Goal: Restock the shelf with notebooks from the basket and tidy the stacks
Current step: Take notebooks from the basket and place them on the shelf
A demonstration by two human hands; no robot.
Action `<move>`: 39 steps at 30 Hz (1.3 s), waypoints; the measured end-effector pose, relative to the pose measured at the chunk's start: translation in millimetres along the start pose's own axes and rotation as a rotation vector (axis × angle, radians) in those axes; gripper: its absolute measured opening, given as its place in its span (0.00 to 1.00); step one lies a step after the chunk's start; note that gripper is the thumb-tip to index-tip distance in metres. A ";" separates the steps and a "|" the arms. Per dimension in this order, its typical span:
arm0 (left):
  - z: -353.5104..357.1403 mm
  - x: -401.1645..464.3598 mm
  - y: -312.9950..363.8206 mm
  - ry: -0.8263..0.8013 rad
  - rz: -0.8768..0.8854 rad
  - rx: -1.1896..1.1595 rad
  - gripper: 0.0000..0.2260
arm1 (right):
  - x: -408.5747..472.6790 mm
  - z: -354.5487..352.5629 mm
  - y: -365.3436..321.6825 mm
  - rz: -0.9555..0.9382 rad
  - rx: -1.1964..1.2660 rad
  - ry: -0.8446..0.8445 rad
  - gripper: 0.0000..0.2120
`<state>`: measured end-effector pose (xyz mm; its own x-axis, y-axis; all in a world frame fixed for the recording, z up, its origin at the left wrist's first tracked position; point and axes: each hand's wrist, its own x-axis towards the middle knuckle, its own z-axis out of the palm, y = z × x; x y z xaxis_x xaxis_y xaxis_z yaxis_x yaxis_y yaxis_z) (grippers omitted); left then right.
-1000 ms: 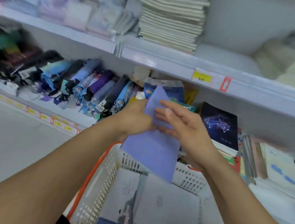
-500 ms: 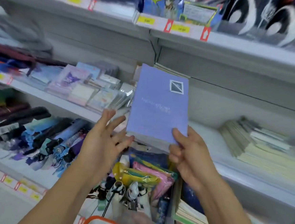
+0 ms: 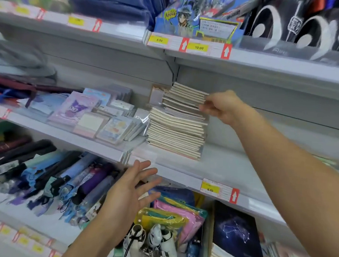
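Two hands up, well apart. Right hand point(image 3: 219, 107) is at the right edge of the notebook stack point(image 3: 178, 122) on the middle shelf point(image 3: 218, 168), fingers curled onto the upper notebooks' edges near the top of the pile. Can't tell whether it pinches one or just presses the edges in. Left hand point(image 3: 131, 188) hangs lower, palm up, fingers spread, holding nothing, in front of the shelf's front lip.

Stack: upper part sits skewed against the lower, edges not flush. Its top comes close to the underside of the upper shelf point(image 3: 270, 67), little headroom. Left side is tight: packaged sticker and notepad packs point(image 3: 96, 114) lean just beside it. Right side is bare shelf deck past the hand.

Price tag point(image 3: 210, 187) sits on the front lip below the bare stretch. One level down: folded umbrellas point(image 3: 59, 178) at left, zip pouches point(image 3: 174, 214) in the middle, a dark constellation-cover notebook pile point(image 3: 235, 237) at right. Basket not in view.
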<state>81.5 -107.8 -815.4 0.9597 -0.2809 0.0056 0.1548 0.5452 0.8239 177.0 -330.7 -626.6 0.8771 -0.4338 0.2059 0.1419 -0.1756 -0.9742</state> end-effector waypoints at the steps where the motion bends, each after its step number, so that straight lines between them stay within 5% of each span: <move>1: 0.3 0.0 -1.6 -0.003 -0.009 0.046 0.20 | -13.5 -2.8 16.6 -0.103 -0.066 0.081 0.05; 5: 2.0 -2.8 -19.4 -0.016 -0.039 0.545 0.10 | -134.2 -18.9 155.4 -0.358 -0.109 0.128 0.10; 8: -6.8 -9.4 -48.6 -0.235 0.072 1.160 0.09 | -240.3 -31.0 314.0 -0.110 -0.533 -0.319 0.11; 11: -6.9 -19.2 -73.1 -0.579 0.049 1.630 0.11 | -329.0 -45.9 425.1 0.276 -0.930 -0.820 0.45; 12: -5.6 -20.7 -79.6 -0.687 -0.004 1.710 0.12 | -349.0 -49.2 445.8 0.345 -0.990 -0.887 0.47; 19: -3.6 -27.0 -116.3 -0.960 -0.340 1.929 0.12 | -391.9 -52.6 501.7 0.149 -1.274 -1.002 0.43; 22: -5.9 -30.0 -123.0 -0.983 -0.431 1.971 0.20 | -390.0 -50.7 507.2 0.113 -1.282 -1.015 0.42; 32: 11.9 -51.9 -115.7 -1.015 -0.453 2.113 0.20 | -398.5 -35.9 498.9 0.045 -1.376 -1.022 0.40; 39: 15.7 -70.0 -105.5 -1.025 -0.408 2.091 0.22 | -426.7 -33.3 504.2 -0.181 -1.578 -1.050 0.46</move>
<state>-5.7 -158.1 -893.7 0.4713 -0.6341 -0.6130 -0.7504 -0.6535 0.0990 -141.1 -263.5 -1202.6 0.8729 0.2084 -0.4411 0.2940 -0.9463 0.1347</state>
